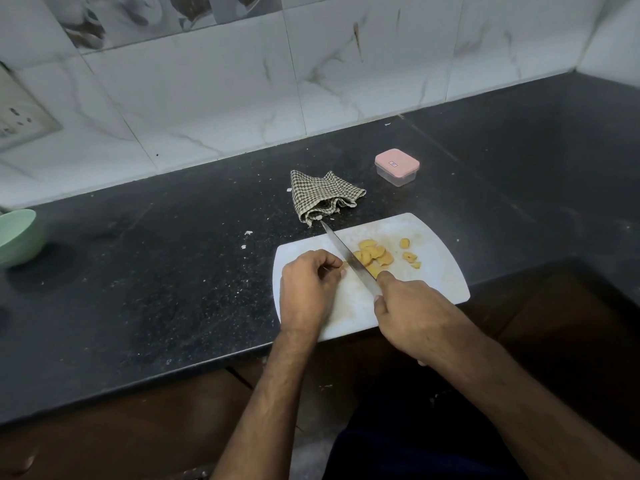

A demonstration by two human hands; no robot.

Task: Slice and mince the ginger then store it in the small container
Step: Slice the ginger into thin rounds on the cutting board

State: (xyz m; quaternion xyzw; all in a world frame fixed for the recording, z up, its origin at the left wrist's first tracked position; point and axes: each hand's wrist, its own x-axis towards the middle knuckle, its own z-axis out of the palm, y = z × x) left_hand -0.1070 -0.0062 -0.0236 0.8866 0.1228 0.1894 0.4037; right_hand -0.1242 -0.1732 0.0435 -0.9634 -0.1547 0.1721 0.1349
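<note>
The left hand is curling over a small yellow ginger piece, mostly hiding it. The right hand is gripping, and covering, the handle of a steel knife, blade pointing away and left. Pale yellow ginger slices are lying right of the blade on the white plastic cutting board; a lidded pink small container is sitting beyond on the black worktop.

this is a home kitchen: a dark speckled stone counter runs into a corner under a wall of white marble-look tiles, with a switch and socket plate set into the tiles at the left. on the counter lie a white cutting board with ginger slices and a knife, a checked dish cloth, a small pink-lidded container and a green bowl. brown wooden cabinet fronts sit below the counter edge.
</note>
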